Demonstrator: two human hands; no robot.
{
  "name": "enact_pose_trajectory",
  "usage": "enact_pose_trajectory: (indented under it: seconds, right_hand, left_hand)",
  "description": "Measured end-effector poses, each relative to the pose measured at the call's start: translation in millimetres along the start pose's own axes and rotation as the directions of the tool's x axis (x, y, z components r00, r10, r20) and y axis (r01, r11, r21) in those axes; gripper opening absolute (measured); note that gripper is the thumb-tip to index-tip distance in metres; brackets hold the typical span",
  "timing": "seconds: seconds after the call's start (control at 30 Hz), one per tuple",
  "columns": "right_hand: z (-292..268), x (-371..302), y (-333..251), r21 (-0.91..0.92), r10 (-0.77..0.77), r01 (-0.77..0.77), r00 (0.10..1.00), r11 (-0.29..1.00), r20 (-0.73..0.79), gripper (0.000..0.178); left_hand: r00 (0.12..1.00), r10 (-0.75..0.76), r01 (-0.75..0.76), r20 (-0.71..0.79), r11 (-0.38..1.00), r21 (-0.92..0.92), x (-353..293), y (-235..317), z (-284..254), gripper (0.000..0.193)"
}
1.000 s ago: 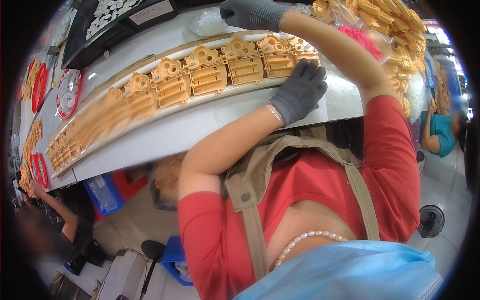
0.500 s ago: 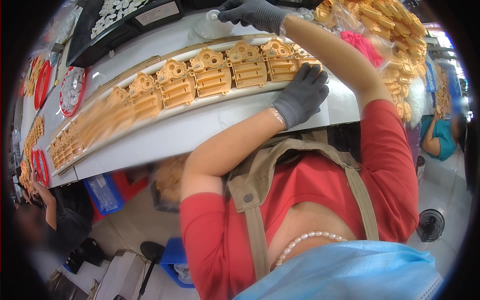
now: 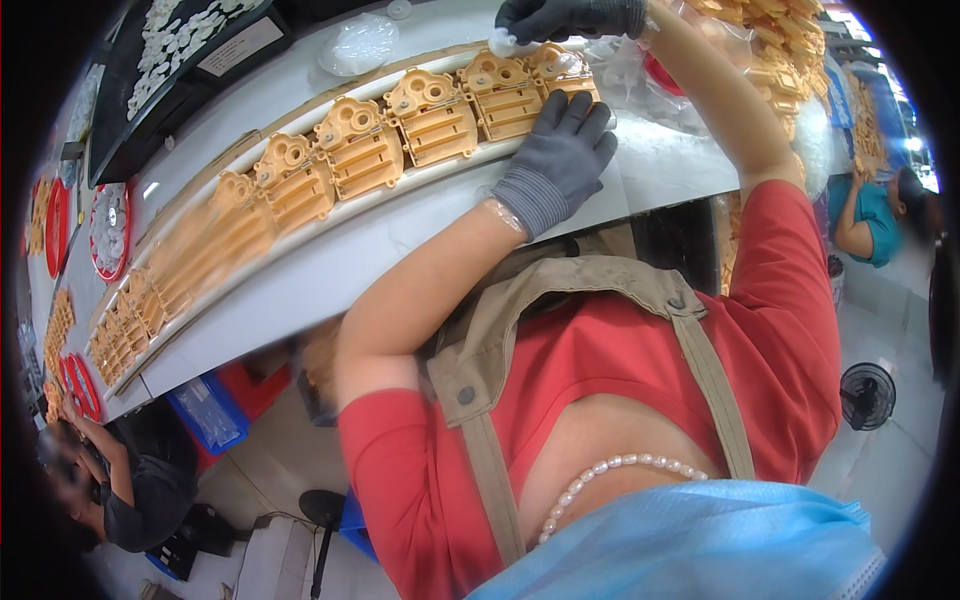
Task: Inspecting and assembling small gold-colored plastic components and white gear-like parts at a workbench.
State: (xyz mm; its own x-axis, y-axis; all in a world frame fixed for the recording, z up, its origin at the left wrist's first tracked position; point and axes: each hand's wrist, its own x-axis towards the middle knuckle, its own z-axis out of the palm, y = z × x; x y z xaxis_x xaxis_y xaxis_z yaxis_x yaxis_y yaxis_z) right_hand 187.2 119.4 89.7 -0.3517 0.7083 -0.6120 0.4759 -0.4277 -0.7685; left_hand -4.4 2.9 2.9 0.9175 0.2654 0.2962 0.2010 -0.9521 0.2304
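Observation:
My left hand (image 3: pixel 560 155), in a dark grey knit glove, lies with its fingers stretched out over the near edge of the last orange plastic housing (image 3: pixel 563 66) at the right end of a row. My right hand (image 3: pixel 572 18), gloved alike, is over the far side of the row. Its fingers pinch a small white plastic piece (image 3: pixel 503 42) above the neighbouring orange housing (image 3: pixel 500 95). The housings stand side by side in a long pale tray (image 3: pixel 360 197), each with round openings at its far end and slots at its near end.
A black bin (image 3: pixel 215 60) of white parts stands at the far left. Clear plastic wrap (image 3: pixel 358 46) lies behind the row. Orange parts (image 3: pixel 775 65) are heaped at the right. Red-rimmed trays (image 3: pixel 110 232) sit further left. Two other people (image 3: pixel 150 490) are at the sides.
My right hand has come from the clear wrap toward the right end of the row, carrying the white piece. My left hand stays at the end housing; the view has shifted.

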Motion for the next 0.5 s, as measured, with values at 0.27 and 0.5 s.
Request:
enact_pose_trajectory:
  seconds: [0.27,0.5]
  right_hand:
    - [6.6,22.9,30.3,-0.458,-0.126,0.089,0.991,0.884,-0.051,0.035]
    - [8.9,30.8,20.9,-0.481,-0.046,0.006,0.996,0.877,-0.071,0.033]
  left_hand:
    - [0.999,0.039,-0.039,-0.018,0.999,-0.009,0.6,-2.5,0.8,0.054]
    - [0.999,0.044,-0.044,-0.025,0.999,-0.010,2.1,-2.6,2.8,0.054]
